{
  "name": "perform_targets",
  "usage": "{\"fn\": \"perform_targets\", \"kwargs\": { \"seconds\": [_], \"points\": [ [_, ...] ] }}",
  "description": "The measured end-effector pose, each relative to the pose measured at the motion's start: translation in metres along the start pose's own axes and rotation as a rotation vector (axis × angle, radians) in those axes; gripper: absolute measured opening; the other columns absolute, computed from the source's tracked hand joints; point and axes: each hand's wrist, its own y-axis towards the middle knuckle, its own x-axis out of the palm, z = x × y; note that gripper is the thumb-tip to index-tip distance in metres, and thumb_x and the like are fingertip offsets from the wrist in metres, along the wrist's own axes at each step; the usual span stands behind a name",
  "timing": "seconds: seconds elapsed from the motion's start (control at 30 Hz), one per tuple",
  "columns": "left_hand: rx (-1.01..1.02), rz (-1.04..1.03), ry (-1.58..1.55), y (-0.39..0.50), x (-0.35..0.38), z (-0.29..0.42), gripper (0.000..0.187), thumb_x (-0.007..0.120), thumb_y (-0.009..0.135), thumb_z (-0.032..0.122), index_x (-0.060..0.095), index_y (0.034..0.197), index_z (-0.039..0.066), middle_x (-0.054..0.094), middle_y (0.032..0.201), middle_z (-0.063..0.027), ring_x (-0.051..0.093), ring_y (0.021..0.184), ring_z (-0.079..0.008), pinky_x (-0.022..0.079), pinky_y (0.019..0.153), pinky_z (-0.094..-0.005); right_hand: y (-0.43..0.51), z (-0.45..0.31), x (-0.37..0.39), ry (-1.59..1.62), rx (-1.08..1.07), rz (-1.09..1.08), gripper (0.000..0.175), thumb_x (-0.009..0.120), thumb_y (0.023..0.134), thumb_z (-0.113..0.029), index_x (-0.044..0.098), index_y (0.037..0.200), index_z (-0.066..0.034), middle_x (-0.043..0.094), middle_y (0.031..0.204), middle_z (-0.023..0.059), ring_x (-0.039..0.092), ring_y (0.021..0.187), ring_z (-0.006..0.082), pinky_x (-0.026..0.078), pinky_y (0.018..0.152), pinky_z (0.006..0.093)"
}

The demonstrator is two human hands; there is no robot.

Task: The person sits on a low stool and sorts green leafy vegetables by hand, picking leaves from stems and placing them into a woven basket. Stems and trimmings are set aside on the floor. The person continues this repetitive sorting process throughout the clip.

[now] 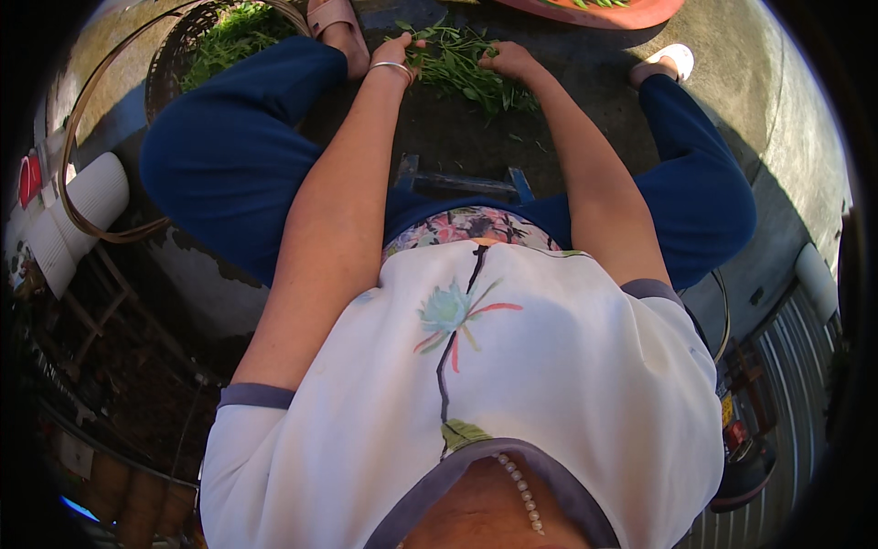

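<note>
A loose heap of leafy green stems (458, 68) lies on the shaded concrete between my feet. My left hand (396, 55), with a silver bangle at the wrist, grips a few stems at the heap's left edge. On the opposite side my right hand (509, 60) has its fingers curled and pinches a bit of the greens by the tips. The fingertips of both hands are partly hidden by leaves. Some stems stretch across the gap between the two hands.
At the upper left, a woven basket (156, 81) with a hooped handle (67, 165) holds more greens (230, 42). A red basin (621, 19) containing greens stands at the top right. Part of a wooden stool (461, 182) shows below me. White ribbed pipe (96, 199) lies left.
</note>
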Motion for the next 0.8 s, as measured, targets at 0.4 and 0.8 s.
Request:
{"fn": "perform_targets", "kwargs": {
  "seconds": [0.4, 0.8],
  "points": [
    [0.077, 0.226, 0.106, -0.014, 0.000, 0.009, 0.047, 0.060, 0.076, 0.009, 0.039, 0.116, -0.003, 0.058, 0.083, -0.0111, 0.051, 0.066, -0.0195, 0.039, 0.058, -0.0408, -0.011, -0.020, 0.004, 0.008, 0.104, 0.065, 0.031, 0.059, 0.070, -0.031, 0.061, 0.091, -0.0077, 0.061, 0.089, 0.0119, 0.057, 0.083, 0.0268, 0.045, 0.073, 0.0408],
    [0.302, -0.078, 0.141, -0.012, 0.010, -0.002, 0.014, 0.051, 0.081, 0.005, 0.057, 0.093, 0.001, 0.058, 0.078, -0.0058, 0.057, 0.065, -0.0163, 0.042, 0.050, -0.0282, -0.040, -0.014, -0.069, 0.927, -0.117, -0.287, 0.013, 0.056, 0.078, -0.015, 0.055, 0.085, -0.0045, 0.058, 0.073, 0.0016, 0.049, 0.059, 0.0058, 0.040, 0.057, 0.0179]
  ]
}}
